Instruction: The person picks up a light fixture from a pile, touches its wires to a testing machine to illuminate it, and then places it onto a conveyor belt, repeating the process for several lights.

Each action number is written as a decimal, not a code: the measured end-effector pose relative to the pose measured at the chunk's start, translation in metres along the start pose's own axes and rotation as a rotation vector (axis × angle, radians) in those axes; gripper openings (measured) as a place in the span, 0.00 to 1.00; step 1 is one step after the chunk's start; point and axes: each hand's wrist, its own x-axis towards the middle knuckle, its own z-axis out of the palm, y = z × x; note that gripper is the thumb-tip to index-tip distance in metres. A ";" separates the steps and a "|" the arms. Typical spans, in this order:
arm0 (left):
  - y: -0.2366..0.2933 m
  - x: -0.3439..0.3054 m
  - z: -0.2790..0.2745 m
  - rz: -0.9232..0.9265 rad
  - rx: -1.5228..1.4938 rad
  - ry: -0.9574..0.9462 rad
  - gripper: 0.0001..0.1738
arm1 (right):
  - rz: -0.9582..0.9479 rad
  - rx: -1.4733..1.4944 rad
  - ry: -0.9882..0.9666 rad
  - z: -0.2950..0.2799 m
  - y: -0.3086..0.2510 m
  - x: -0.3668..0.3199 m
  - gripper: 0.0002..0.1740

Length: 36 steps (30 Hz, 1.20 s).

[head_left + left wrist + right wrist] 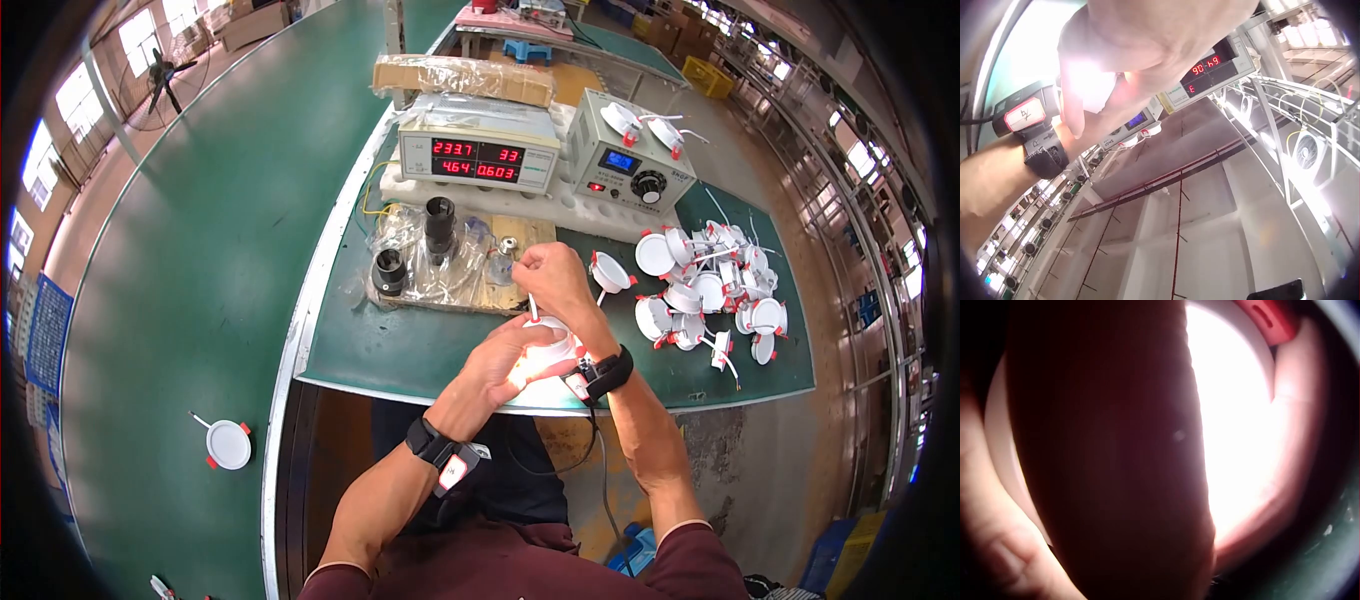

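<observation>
In the head view, my left hand [497, 362] grips a round white downlight [549, 349] low over the front edge of the bench. It is lit, and its light face glares downward. From its top a short white cable [533, 306] runs up to my right hand [562, 285], whose thumb and fingers pinch it beside a wooden board [520, 230]. The cable's end is hidden behind those fingers. In the right wrist view, fingers curve round the glowing downlight [1235, 425], with a red clip [1272, 319] at its rim and a dark, blurred shape across it.
Behind the board, a power meter [478, 160] shows red digits. Beside it stands a grey supply box [635, 155] with a dial and two downlights on top. Several downlights [710, 290] are heaped at the right. Black sockets [440, 225] stand on the board; another downlight [229, 445] lies far left.
</observation>
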 end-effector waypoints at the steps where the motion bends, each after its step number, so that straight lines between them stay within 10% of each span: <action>1: 0.000 0.000 0.000 0.000 -0.003 0.001 0.23 | 0.002 0.002 -0.003 0.000 0.000 0.000 0.12; 36: -0.005 -0.026 -0.006 0.113 0.092 -0.108 0.21 | -0.138 0.103 -0.148 -0.001 -0.003 -0.004 0.21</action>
